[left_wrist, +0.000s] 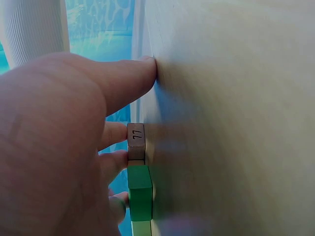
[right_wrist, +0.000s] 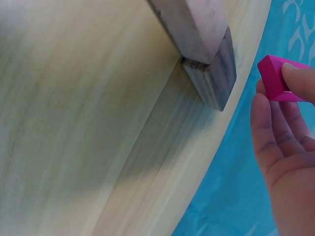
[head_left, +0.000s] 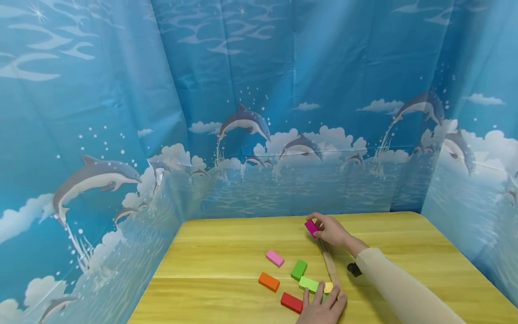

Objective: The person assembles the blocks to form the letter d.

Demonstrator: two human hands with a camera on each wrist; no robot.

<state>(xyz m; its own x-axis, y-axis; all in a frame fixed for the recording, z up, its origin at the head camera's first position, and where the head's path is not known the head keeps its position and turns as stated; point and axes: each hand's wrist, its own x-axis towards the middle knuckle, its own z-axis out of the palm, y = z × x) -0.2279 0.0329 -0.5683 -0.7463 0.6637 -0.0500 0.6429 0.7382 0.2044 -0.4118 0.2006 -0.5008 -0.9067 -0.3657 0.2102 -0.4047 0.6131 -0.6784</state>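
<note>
Left of the wooden row (head_left: 329, 264) lies a red block (head_left: 291, 302). The left hand (head_left: 322, 309), fingers loosely spread, touches the row's near end, partly hiding a green block (left_wrist: 141, 200). Raised at the row's far end, a magenta block (head_left: 310, 228) is pinched by the right hand (head_left: 332, 231).

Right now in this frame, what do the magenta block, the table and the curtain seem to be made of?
Magenta block: probably painted wood, smooth and evenly coloured, though plastic is possible.
Table: wood or wood-look laminate, smooth-looking, judging by its streaked grain.
Curtain: thin printed fabric or plastic sheet, softly shiny, judging by its folds and creases.
</note>
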